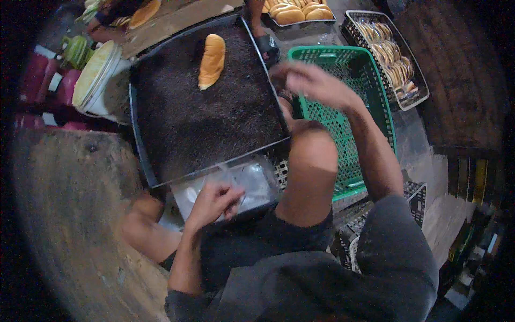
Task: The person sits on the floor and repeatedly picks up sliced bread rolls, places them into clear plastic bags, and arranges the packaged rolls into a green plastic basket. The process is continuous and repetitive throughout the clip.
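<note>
A single elongated bread roll (213,60) lies near the far end of a large dark tray (181,120) with a grainy surface and a thin raised rim. My left hand (217,201), blurred, is over a pile of clear plastic bags (255,181) at the tray's near edge. Its fingers are curled, and whether they pinch a bag is unclear. My right hand (310,82) is also blurred, above the left rim of a green plastic crate (342,195) beside the tray. Its fingertips are hard to make out, and no held thing shows.
Beyond the crate are a tray of bread rolls (289,16) and a white-rimmed basket (416,102) of wrapped baked goods. A pale tub (96,80) stands left of the tray. At the top left, another person's arm (100,30) is near another bread piece (145,14).
</note>
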`<state>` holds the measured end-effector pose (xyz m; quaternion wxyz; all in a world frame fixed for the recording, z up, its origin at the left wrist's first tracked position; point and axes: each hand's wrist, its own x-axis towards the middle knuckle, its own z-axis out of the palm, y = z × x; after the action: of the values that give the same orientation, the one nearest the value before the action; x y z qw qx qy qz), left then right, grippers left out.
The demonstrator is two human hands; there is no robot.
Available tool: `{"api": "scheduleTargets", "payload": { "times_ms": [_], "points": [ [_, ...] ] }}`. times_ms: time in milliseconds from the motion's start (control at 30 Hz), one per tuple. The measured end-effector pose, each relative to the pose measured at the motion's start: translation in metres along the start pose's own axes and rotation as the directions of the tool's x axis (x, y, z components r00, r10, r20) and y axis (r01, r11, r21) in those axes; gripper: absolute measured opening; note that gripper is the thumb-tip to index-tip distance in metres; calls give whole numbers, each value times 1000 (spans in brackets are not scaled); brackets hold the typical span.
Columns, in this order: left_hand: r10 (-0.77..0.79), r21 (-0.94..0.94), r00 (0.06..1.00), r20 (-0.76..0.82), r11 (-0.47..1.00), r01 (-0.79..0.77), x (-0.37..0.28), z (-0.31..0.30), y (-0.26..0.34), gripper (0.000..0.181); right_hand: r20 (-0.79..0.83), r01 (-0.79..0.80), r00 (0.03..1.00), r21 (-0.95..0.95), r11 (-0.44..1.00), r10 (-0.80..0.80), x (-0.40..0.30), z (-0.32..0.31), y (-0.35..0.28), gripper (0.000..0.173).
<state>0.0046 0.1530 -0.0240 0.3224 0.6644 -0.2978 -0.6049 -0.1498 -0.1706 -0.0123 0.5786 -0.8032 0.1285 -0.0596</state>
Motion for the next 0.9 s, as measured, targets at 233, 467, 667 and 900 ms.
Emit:
{"api": "scheduleTargets", "payload": {
  "times_ms": [233, 467, 667, 900],
  "points": [
    [362, 181, 845, -394, 932, -315, 31, 20, 46, 32, -361, 103, 931, 98, 990, -61, -46, 117, -96, 16],
    [186, -647, 763, -619, 430, -629, 41, -54, 34, 30, -460, 61, 828, 643, 763, 321, -40, 158, -84, 14],
    [164, -683, 757, -633, 342, -645, 39, -69, 44, 25, -591, 203, 783, 541, 816, 197, -1, 179, -107, 14],
    [194, -641, 791, -580, 492, -590, 83, -130, 63, 25, -545, 37, 797, 475, 879, 261, 43, 171, -101, 24]
  ]
}}
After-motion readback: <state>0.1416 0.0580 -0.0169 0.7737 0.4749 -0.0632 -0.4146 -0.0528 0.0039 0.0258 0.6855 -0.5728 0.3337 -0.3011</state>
